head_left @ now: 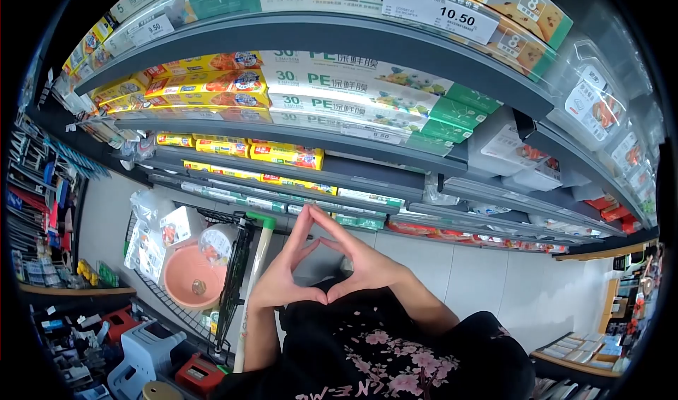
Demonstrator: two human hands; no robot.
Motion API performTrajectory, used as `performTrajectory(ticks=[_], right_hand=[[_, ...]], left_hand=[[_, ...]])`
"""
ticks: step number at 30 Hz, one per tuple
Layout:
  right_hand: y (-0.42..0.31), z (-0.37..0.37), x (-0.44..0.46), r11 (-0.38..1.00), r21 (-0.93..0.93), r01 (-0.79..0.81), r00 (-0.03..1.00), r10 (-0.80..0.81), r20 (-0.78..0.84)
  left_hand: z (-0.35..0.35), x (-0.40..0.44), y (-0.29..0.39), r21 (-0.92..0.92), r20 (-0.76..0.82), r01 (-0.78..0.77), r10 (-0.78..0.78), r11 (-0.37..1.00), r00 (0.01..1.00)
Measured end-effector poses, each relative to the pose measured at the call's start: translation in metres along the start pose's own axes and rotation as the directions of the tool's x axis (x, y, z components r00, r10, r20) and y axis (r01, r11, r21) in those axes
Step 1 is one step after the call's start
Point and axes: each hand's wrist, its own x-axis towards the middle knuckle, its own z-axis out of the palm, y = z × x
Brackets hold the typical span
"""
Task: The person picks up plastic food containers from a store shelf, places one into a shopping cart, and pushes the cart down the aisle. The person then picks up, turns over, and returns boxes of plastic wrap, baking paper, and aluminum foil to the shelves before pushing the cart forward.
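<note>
My left hand [286, 266] and my right hand [360, 262] meet in front of my dark, flower-printed top [395, 350]. Their fingertips touch at the top and their thumbs touch below, with an open gap between the palms. Neither hand holds anything; the fingers are stretched out. Just left of my left hand is the cart's handle [258, 259], pale with a green end. The wire cart [191, 327] holds a pink basin [185, 287], a clear round tub [217, 244] and plastic-wrapped goods [145, 241].
Ahead are dark shelves [318, 36] with PE film boxes [339, 82], yellow boxes [205, 89] and clear containers [597, 92]. At lower left stand a light blue stool [141, 354] and red boxes [200, 375]. Grey floor tiles [473, 276] show at right.
</note>
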Motion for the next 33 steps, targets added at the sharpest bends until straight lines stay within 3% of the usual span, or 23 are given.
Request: performTrajectory(ticks=[11, 17, 33], right_hand=[[0.016, 0.018, 0.003, 1.0, -0.014, 0.007, 1.0, -0.007, 0.005], [0.017, 0.023, 0.001, 1.0, 0.001, 0.007, 0.998, -0.007, -0.064], [0.024, 0.041, 0.009, 1.0, -0.012, 0.018, 0.993, -0.019, -0.117]], left_hand=[[-0.007, -0.022, -0.012, -0.038, -0.063, 0.014, -0.017, 0.999, 0.998], [-0.017, -0.014, -0.01, -0.033, 0.034, 0.062, -0.061, 0.998, 0.998], [-0.034, -0.023, -0.009, -0.088, 0.081, 0.031, -0.023, 0.996, 0.996]])
